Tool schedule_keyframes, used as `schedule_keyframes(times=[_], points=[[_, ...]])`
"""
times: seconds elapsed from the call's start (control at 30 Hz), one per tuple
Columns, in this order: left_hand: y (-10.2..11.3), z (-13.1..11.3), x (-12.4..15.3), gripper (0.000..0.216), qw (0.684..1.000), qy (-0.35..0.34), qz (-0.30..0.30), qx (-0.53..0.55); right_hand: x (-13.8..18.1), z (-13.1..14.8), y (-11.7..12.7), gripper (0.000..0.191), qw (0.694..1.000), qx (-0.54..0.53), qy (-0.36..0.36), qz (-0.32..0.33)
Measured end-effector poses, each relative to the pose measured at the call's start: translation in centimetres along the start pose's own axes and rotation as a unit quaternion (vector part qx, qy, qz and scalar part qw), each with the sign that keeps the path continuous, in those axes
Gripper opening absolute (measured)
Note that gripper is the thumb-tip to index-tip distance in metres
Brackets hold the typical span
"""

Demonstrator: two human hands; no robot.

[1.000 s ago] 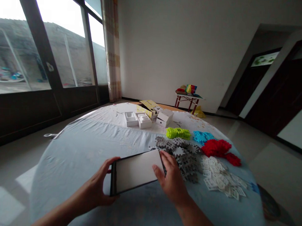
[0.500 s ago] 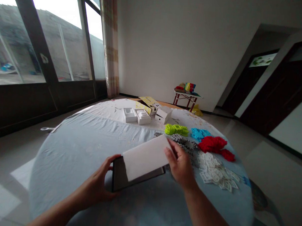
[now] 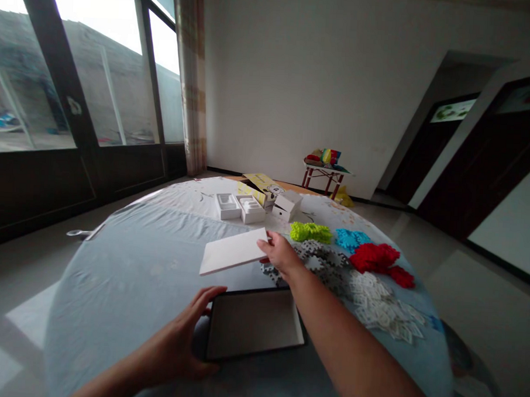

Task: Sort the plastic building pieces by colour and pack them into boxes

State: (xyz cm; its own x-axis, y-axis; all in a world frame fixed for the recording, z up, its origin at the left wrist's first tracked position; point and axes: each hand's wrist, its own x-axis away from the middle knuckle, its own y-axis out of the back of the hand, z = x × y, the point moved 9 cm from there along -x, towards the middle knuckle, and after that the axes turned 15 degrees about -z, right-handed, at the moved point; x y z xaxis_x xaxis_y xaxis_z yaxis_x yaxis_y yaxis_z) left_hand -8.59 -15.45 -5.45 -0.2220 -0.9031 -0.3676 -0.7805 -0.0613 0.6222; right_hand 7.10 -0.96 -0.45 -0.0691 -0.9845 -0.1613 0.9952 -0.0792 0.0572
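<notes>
My left hand (image 3: 195,330) grips the left end of a shallow dark-edged box (image 3: 255,324), its thumb at the near corner and its fingers at the far one. The box lies open side up, with a plain pale inside. Beyond it, my right hand (image 3: 278,252) pinches the right end of a flat white rectangular panel (image 3: 234,251). This panel is tilted and held apart from the box. Just right of the right hand lie grey snowflake-shaped pieces (image 3: 317,259), partly hidden by my right arm.
Two small white open boxes (image 3: 227,207) stand farther back, near a yellow carton (image 3: 261,186) and another white box (image 3: 286,205). Green (image 3: 311,231), blue (image 3: 351,240) and red pieces (image 3: 374,259) lie in piles at right, beside scattered white squares (image 3: 383,306). A cloth covers the round table (image 3: 125,274).
The white panel has been lifted out of the box and moved away and left by my right hand. The box, in my left hand, has come nearer and shows its inside.
</notes>
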Motion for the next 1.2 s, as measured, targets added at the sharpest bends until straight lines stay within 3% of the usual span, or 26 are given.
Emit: schedule_keyframes(times=[0.1,0.23,0.57,0.73,0.8,0.97,1.2], points=[[-0.5,0.0,0.0,0.107,1.000,0.001,0.013,0.009,-0.8,-0.6,-1.4,0.043,0.997,0.056,0.045,-0.013],[-1.3,0.1,-0.1,0.108,0.998,0.032,0.043,0.026,-0.5,0.4,-0.3,0.059,0.973,0.188,0.130,-0.039],[-3.1,-0.4,-2.5,0.104,0.987,0.094,0.105,0.073,6.0,2.7,4.9,0.027,0.956,0.216,0.194,0.032],[-3.1,-0.1,-3.3,0.113,0.979,0.102,0.129,0.122,9.5,2.3,5.9,0.024,0.939,0.248,0.227,0.079],[-3.1,0.3,-3.7,0.105,0.971,0.115,0.135,0.161,10.7,2.3,5.8,0.024,0.928,0.259,0.245,0.105],[-2.3,1.1,-5.9,0.054,0.971,0.176,0.030,0.160,13.1,2.2,5.2,0.028,0.905,0.274,0.295,0.141],[-2.5,2.1,-8.7,0.048,0.987,0.111,-0.091,0.073,14.5,1.0,4.1,0.022,0.874,0.309,0.327,0.184]])
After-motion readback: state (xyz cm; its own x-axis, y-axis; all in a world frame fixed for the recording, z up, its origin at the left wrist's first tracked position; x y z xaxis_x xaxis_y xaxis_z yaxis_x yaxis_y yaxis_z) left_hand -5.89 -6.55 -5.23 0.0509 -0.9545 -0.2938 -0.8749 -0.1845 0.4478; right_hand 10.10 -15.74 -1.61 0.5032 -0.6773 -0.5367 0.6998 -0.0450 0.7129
